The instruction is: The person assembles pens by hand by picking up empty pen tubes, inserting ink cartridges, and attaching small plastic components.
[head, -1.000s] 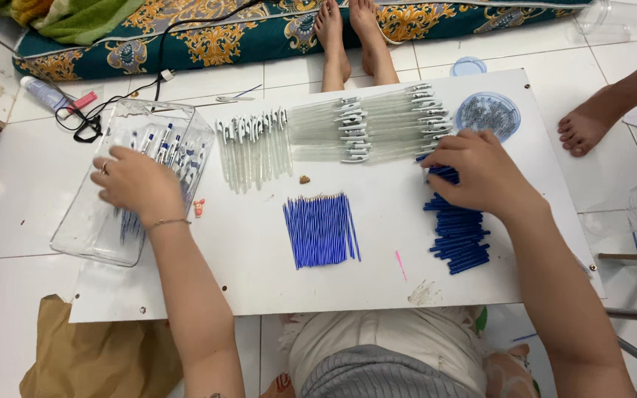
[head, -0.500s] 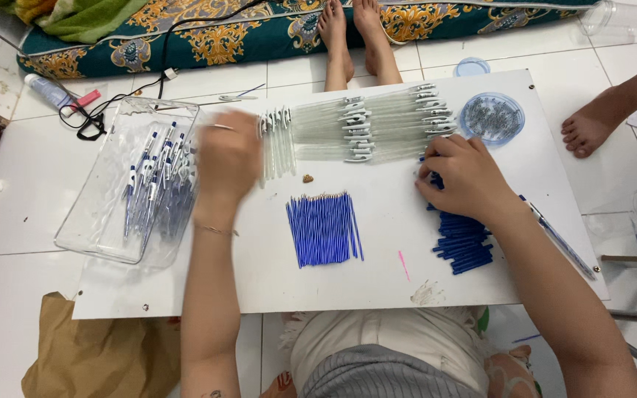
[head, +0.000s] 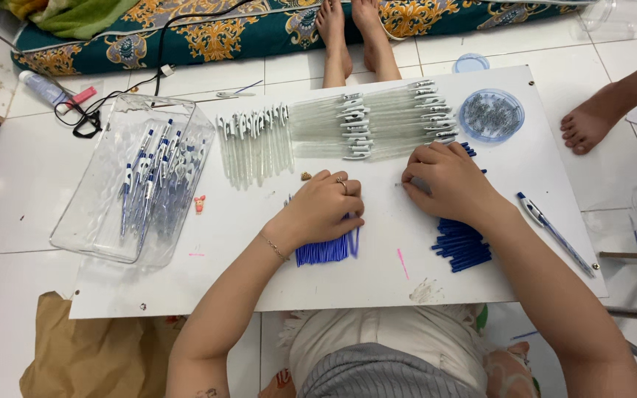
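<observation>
My left hand (head: 324,208) lies on the middle pile of blue refills (head: 326,250) on the white board (head: 245,280), with its fingers curled down and pinching at the pile's top. My right hand (head: 447,183) rests over a second pile of blue refills (head: 462,247) and is closed around a thin clear pen part whose tip pokes out to the left. Rows of clear pen barrels (head: 256,144) with white clips (head: 385,121) lie just beyond both hands.
A clear plastic tray (head: 90,221) with several finished blue-and-white pens sits at the left. A round dish of small parts (head: 491,115) is at the back right, and one pen (head: 551,228) lies at the right edge. Other people's bare feet (head: 352,37) (head: 591,121) are near the board.
My left hand left the tray, crossed the clear barrels and came down on the middle refill pile. My right hand shifted slightly left and toward me.
</observation>
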